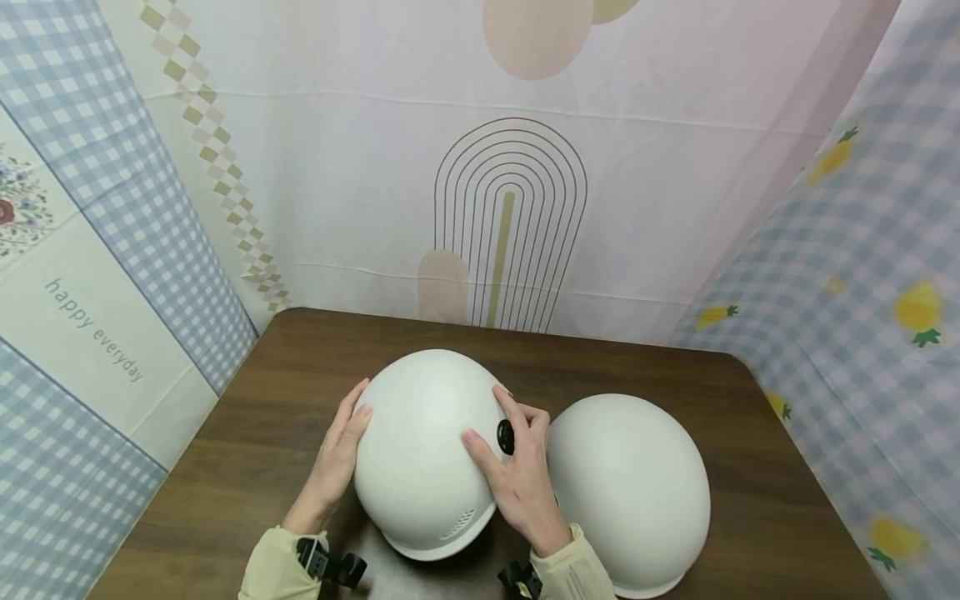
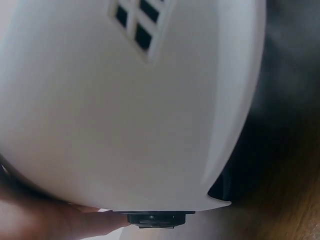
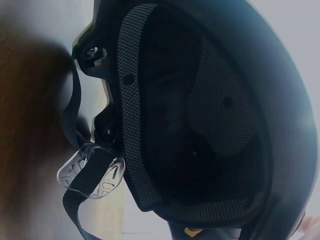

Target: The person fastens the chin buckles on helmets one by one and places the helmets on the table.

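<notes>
A glossy white helmet (image 1: 427, 450) is held between both hands, tilted so that its inside shows in the right wrist view. My left hand (image 1: 336, 454) grips its left side, thumb on the shell and fingers partly hidden behind it. On the right side my right hand (image 1: 521, 475) grips it, fingers spread around a black round knob (image 1: 506, 437). In the left wrist view the shell's slotted vent (image 2: 142, 25) and part of a hand are seen close up. Black padded lining (image 3: 190, 115) and a dark chin strap (image 3: 95, 172) with a clear plastic piece appear in the right wrist view.
A second white helmet (image 1: 628, 492) rests dome up on the brown wooden table (image 1: 247, 433), just right of my right hand. Patterned cloths hang around the table: a pale one (image 1: 360, 208) behind and blue checked ones (image 1: 862, 333) at the sides.
</notes>
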The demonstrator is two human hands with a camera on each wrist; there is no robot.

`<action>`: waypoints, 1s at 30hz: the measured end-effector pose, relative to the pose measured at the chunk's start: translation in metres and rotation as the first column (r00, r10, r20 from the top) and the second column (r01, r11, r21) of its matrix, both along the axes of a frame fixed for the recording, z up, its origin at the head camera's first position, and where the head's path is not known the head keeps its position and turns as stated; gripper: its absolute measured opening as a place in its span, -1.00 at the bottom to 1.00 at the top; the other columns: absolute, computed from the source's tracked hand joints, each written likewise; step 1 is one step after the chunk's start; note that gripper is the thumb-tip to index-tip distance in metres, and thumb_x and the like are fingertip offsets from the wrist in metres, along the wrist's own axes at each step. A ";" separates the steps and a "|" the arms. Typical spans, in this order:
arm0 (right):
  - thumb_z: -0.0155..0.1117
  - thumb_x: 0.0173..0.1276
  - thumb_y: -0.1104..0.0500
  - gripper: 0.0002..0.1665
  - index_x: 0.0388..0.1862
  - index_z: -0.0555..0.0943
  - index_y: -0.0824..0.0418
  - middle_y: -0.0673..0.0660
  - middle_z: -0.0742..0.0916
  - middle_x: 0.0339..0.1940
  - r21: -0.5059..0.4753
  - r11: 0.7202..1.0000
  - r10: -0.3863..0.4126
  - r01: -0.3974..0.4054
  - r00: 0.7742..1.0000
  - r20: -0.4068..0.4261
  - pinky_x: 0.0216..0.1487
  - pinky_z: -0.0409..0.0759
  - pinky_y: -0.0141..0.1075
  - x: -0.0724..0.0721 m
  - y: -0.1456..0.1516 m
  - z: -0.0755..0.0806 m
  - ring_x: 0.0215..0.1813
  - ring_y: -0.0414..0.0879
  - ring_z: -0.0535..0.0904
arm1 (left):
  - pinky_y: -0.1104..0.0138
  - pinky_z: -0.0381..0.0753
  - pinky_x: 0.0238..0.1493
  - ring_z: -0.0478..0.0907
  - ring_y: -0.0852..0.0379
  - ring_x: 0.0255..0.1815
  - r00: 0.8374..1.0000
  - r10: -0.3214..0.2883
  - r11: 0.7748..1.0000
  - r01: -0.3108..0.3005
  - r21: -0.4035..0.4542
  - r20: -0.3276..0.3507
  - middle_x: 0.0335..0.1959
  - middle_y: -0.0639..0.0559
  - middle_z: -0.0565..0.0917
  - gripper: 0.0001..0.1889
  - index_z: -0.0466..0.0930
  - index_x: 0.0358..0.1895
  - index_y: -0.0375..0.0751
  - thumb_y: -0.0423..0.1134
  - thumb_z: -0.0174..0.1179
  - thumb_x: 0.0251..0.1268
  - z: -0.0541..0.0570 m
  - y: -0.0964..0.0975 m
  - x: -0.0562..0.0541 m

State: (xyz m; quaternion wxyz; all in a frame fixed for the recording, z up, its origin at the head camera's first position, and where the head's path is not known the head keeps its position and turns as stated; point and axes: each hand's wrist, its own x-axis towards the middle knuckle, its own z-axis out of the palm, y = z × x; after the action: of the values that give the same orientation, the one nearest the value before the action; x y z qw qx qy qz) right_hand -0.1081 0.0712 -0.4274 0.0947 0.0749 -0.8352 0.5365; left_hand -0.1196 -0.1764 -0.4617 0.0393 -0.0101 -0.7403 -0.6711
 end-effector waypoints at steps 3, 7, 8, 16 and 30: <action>0.33 0.24 -0.27 -0.21 0.43 0.33 -0.26 0.11 0.29 0.14 -0.005 1.000 0.001 -0.001 1.000 -0.007 0.19 0.33 0.10 0.000 0.000 0.001 0.20 0.04 0.28 | -0.11 0.08 0.33 0.09 -0.07 0.46 1.000 -0.003 1.000 0.003 0.010 -0.008 0.50 -0.09 0.12 -0.42 0.01 0.54 -0.03 0.03 -0.20 0.58 0.001 0.000 0.001; 0.33 0.25 -0.27 -0.20 0.44 0.35 -0.20 0.11 0.29 0.14 -0.014 1.000 0.004 -0.005 1.000 -0.015 0.20 0.31 0.08 0.000 0.000 0.003 0.20 0.02 0.27 | -0.15 0.08 0.32 0.06 -0.10 0.47 1.000 -0.016 1.000 0.016 0.024 -0.019 0.51 -0.12 0.11 -0.43 0.01 0.54 -0.05 0.00 -0.21 0.59 0.002 0.000 0.002; 0.33 0.25 -0.26 -0.21 0.44 0.35 -0.19 0.10 0.29 0.14 -0.016 1.000 0.006 -0.006 1.000 -0.017 0.20 0.31 0.07 0.000 0.000 0.003 0.20 0.01 0.27 | -0.15 0.07 0.32 0.06 -0.10 0.47 1.000 -0.018 0.999 0.018 0.027 -0.020 0.51 -0.13 0.11 -0.43 0.00 0.54 -0.06 0.00 -0.21 0.59 0.002 0.000 0.002; 0.34 0.25 -0.26 -0.21 0.43 0.36 -0.19 0.09 0.30 0.14 -0.013 1.000 0.008 -0.008 1.000 -0.025 0.20 0.30 0.05 0.000 0.000 0.005 0.19 -0.01 0.25 | -0.14 0.07 0.32 0.05 -0.09 0.47 1.000 -0.017 0.999 0.018 0.048 -0.015 0.51 -0.12 0.11 -0.43 0.01 0.54 -0.07 0.00 -0.21 0.58 0.002 -0.001 0.003; 0.35 0.25 -0.23 -0.23 0.42 0.36 -0.23 0.07 0.31 0.15 -0.012 1.000 0.020 -0.021 0.999 -0.045 0.23 0.26 0.04 0.000 0.000 0.006 0.22 -0.04 0.22 | -0.13 0.08 0.32 0.06 -0.07 0.47 1.000 -0.030 0.997 0.030 0.065 -0.011 0.51 -0.11 0.10 -0.43 -0.01 0.54 -0.05 0.00 -0.22 0.58 0.002 -0.001 0.003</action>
State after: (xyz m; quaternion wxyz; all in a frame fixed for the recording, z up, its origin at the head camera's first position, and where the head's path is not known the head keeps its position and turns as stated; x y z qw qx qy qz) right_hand -0.1078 0.0714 -0.4211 0.1085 0.0951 -0.8288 0.5406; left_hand -0.1165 -0.1772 -0.4601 0.0332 -0.0232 -0.7177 -0.6952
